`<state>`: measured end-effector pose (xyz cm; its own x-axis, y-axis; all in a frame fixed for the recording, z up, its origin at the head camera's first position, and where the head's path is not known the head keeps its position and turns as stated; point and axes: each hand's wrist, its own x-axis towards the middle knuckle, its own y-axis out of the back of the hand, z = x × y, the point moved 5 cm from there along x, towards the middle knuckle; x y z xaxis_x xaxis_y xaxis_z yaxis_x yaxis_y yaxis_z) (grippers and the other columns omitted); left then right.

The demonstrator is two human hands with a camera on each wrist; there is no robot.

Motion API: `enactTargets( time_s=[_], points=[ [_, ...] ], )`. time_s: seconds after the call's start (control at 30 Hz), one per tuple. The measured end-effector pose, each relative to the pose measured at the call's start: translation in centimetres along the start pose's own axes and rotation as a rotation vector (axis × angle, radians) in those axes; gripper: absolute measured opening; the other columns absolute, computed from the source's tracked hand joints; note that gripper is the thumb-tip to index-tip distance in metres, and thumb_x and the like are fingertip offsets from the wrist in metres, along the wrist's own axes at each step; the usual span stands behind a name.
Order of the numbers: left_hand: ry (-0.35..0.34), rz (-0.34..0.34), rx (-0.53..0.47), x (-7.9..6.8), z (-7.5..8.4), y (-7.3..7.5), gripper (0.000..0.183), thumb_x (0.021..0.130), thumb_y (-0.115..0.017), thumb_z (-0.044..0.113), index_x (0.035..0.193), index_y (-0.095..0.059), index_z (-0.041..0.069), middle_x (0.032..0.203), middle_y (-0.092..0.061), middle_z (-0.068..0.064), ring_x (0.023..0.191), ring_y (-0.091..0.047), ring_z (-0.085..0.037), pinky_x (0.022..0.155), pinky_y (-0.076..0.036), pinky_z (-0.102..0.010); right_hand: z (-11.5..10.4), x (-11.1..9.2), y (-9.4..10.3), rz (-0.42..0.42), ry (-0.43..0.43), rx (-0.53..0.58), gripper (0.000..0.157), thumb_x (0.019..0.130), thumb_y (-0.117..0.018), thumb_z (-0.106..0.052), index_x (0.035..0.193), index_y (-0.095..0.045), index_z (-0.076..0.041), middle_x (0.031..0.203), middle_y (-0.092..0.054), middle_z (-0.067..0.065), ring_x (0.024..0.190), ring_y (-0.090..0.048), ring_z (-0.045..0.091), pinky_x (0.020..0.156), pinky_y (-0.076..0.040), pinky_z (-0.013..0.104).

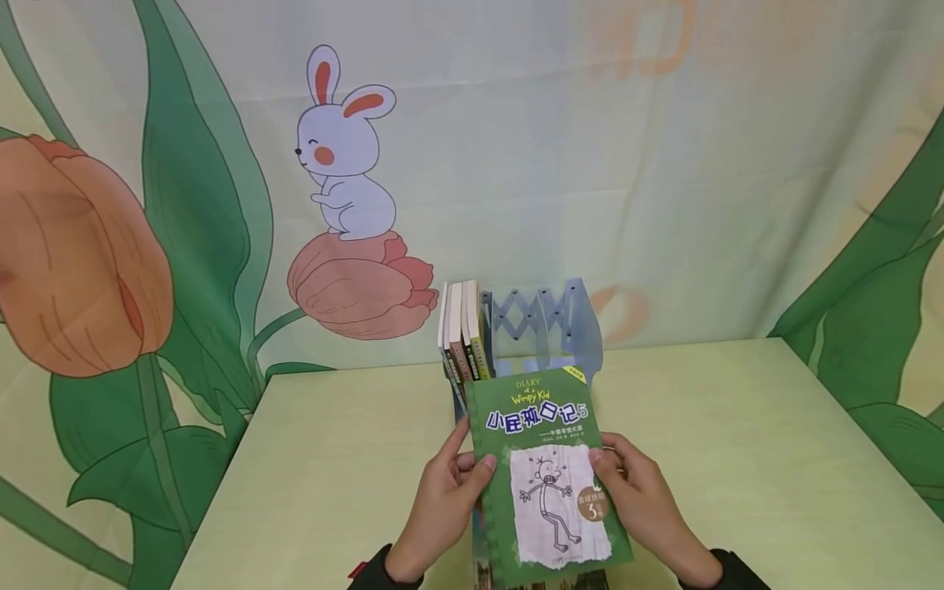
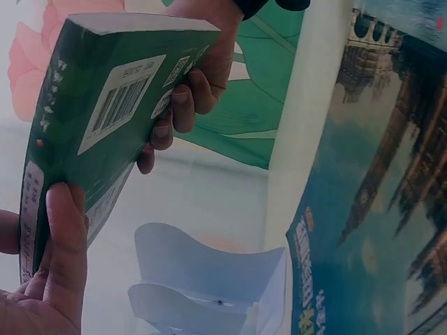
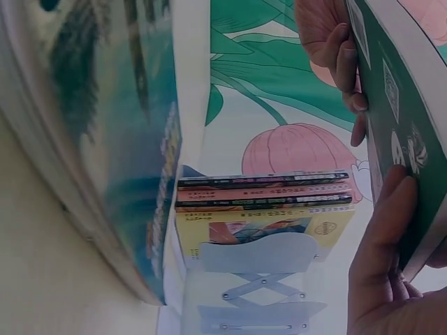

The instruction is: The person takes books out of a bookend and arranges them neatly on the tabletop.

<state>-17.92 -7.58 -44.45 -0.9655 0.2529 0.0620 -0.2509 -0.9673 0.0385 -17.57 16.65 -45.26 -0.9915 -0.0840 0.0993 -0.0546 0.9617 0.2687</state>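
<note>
You have one left hand (image 1: pixel 441 501) and one right hand (image 1: pixel 643 496), one green book (image 1: pixel 538 434), at least one blue-covered book (image 2: pixel 370 188) near, one rack (image 1: pixel 586 328) far, and at least three upright books (image 1: pixel 473 319) at its left.

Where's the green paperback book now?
In the head view, the green paperback book is held between left hand and right hand, low, just right of centre, in front of the blue folding bookend.
</note>
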Motion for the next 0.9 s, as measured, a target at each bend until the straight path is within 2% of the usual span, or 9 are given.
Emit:
enactTargets(
  time_s=[0.1,0.27,0.5,0.7,0.9],
  points=[
    [0.009,-0.008,0.005,-0.1,-0.5,0.0,0.074,0.099,-0.059,0.026,0.158,-0.016,0.015,0.113,-0.07,-0.024,0.065,-0.069,-0.012,0.048,-0.052,-0.031,0.5,-0.1,0.0,0.008,0.001,-0.032,0.03,0.102,-0.053,-0.023,0.123,-0.06,-0.004,0.09,-0.073,0.009,0.069,-0.066,0.01,0.064,-0.053,0.027],
    [0.019,-0.012,0.025,-0.3,-1.1,0.0,0.074,0.099,-0.058,0.026,0.158,-0.014,0.013,0.113,-0.07,-0.024,0.067,-0.07,-0.012,0.05,-0.054,-0.04,1.0,-0.4,-0.2,-0.005,-0.008,-0.019,0.028,0.101,-0.055,-0.02,0.122,-0.061,-0.003,0.091,-0.073,0.01,0.069,-0.067,0.011,0.064,-0.054,0.027],
    [0.051,-0.033,0.006,-0.8,-2.1,-0.1,0.076,0.099,-0.06,0.025,0.158,-0.014,0.011,0.113,-0.069,-0.025,0.067,-0.07,-0.011,0.051,-0.055,-0.038,1.8,-1.0,-0.2,-0.038,-0.049,-0.03,0.03,0.1,-0.057,-0.021,0.121,-0.061,-0.001,0.091,-0.073,0.008,0.07,-0.068,0.01,0.067,-0.054,0.025],
    [0.051,-0.069,0.022,-1.1,-2.6,-0.3,0.074,0.099,-0.058,0.022,0.158,-0.014,0.009,0.111,-0.069,-0.027,0.064,-0.068,-0.01,0.05,-0.054,-0.046,2.4,-1.4,-0.2,-0.088,-0.058,-0.036,0.033,0.1,-0.057,-0.023,0.121,-0.058,0.002,0.09,-0.071,0.01,0.068,-0.068,0.01,0.059,-0.054,0.027],
    [0.055,-0.094,0.023,-1.2,-2.9,-0.3,0.073,0.1,-0.057,0.022,0.158,-0.013,0.01,0.112,-0.069,-0.027,0.065,-0.069,-0.011,0.052,-0.054,-0.05,2.8,-1.6,-0.3,-0.08,-0.108,-0.048,0.032,0.099,-0.059,-0.024,0.119,-0.06,0.001,0.086,-0.069,0.009,0.064,-0.066,0.01,0.055,-0.052,0.026]
  ],
)
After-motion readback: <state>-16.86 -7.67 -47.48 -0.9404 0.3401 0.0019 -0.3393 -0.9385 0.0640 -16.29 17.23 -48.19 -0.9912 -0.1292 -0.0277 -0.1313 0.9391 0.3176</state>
